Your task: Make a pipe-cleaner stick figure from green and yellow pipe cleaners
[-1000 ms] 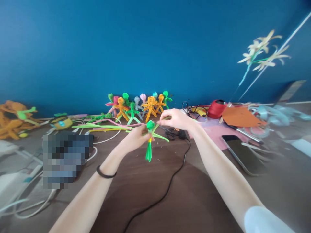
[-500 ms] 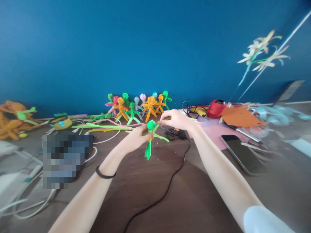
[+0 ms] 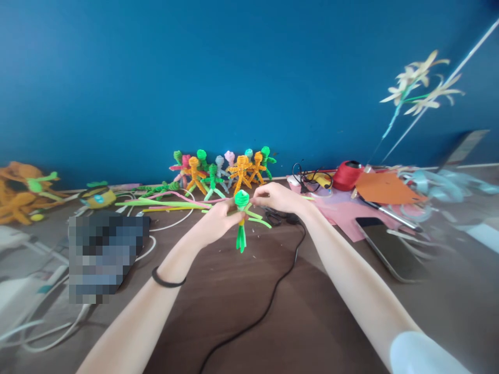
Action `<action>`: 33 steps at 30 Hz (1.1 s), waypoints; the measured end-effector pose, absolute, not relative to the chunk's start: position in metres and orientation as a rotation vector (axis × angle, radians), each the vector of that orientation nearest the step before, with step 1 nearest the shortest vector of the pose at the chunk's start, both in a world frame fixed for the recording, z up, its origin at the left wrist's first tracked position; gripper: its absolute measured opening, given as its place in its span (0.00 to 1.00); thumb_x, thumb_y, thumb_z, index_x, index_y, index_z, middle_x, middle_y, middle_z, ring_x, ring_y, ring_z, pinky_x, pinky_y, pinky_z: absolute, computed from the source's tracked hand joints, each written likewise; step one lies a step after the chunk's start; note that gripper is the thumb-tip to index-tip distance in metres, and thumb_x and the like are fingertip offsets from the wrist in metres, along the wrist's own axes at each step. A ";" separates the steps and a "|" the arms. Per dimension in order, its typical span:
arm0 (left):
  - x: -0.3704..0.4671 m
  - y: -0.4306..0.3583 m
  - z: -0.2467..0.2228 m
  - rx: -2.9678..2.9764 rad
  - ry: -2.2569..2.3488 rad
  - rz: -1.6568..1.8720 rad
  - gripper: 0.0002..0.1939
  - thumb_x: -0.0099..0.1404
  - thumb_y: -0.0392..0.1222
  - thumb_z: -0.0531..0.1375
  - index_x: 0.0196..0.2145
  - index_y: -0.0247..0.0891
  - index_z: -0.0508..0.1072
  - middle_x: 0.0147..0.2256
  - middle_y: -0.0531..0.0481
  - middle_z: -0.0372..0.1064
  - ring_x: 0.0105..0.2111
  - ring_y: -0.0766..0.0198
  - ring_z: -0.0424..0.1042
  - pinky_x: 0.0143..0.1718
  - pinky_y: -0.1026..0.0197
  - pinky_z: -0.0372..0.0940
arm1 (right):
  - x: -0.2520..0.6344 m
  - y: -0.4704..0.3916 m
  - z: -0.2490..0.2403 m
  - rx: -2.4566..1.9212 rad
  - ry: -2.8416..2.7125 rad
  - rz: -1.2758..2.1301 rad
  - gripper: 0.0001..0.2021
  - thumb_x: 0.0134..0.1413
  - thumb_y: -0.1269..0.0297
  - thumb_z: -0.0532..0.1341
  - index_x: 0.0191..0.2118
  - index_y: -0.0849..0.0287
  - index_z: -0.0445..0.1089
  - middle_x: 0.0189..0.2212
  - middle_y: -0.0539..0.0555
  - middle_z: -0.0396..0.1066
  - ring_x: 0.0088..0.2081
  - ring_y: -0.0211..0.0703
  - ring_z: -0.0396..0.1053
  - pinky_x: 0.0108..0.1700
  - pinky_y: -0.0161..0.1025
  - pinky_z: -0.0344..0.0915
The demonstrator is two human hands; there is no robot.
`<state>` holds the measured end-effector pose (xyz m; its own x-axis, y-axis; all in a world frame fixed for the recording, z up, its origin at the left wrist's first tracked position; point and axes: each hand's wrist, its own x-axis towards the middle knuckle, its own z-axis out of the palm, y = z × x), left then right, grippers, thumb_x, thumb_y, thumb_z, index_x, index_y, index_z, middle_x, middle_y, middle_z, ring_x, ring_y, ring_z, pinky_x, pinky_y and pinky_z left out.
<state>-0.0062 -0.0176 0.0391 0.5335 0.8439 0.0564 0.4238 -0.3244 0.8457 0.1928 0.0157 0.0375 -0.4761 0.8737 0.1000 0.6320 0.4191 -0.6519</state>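
Note:
A green pipe-cleaner figure [image 3: 241, 198] is upright over the table, its round coiled head on top, a bit of yellow at the middle and green strands hanging below. My left hand [image 3: 220, 223] pinches it just under the head between thumb and fingers. Close by on the right, my right hand [image 3: 275, 198] has its fingertips drawn together by a light green pipe cleaner [image 3: 248, 208] that sticks out from the figure; the exact grip is small and partly hidden. Behind both hands stands a group of finished-looking pipe-cleaner figures [image 3: 242, 169] in orange, green, pink and grey.
Loose pipe cleaners [image 3: 167, 202] lie left of the hands. A black cable [image 3: 273, 301] crosses the table. On the right are a red thread spool [image 3: 346, 175], orange sheet [image 3: 390, 188], pink sheet [image 3: 343, 213] and phone [image 3: 384, 249]. Orange plush-like pieces [image 3: 19, 195] lie far left.
The figure has turned more upright, and its hanging strands have swung slightly right. My right hand has dropped a little, and its fingers have curled closer to the figure.

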 end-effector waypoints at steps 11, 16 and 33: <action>-0.007 -0.017 0.040 1.805 1.068 0.776 0.16 0.59 0.45 0.54 0.43 0.37 0.69 0.38 0.49 0.72 0.41 0.58 0.69 0.46 0.58 0.62 | 0.179 0.009 0.039 -1.031 -2.132 0.930 0.11 0.52 0.59 0.56 0.35 0.62 0.68 0.34 0.53 0.71 0.36 0.39 0.66 0.40 0.37 0.59; -0.007 -0.016 0.040 1.865 1.086 0.792 0.17 0.59 0.45 0.52 0.45 0.37 0.66 0.41 0.49 0.70 0.41 0.59 0.68 0.44 0.59 0.62 | 0.173 0.007 0.041 -0.872 -2.060 0.998 0.09 0.49 0.61 0.59 0.34 0.62 0.66 0.32 0.53 0.70 0.36 0.39 0.67 0.41 0.38 0.61; -0.007 -0.018 0.042 1.900 1.197 0.764 0.15 0.53 0.40 0.53 0.39 0.35 0.69 0.35 0.49 0.70 0.39 0.56 0.68 0.43 0.54 0.62 | 0.176 0.007 0.040 -0.893 -2.039 1.059 0.09 0.46 0.61 0.61 0.30 0.62 0.66 0.26 0.50 0.67 0.29 0.35 0.62 0.33 0.34 0.58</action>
<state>-0.0065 -0.0181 0.0424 0.3838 0.9188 0.0922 0.4702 -0.2804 0.8368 0.1763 0.0066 0.0405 -0.5459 0.8023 0.2415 0.2640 0.4383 -0.8592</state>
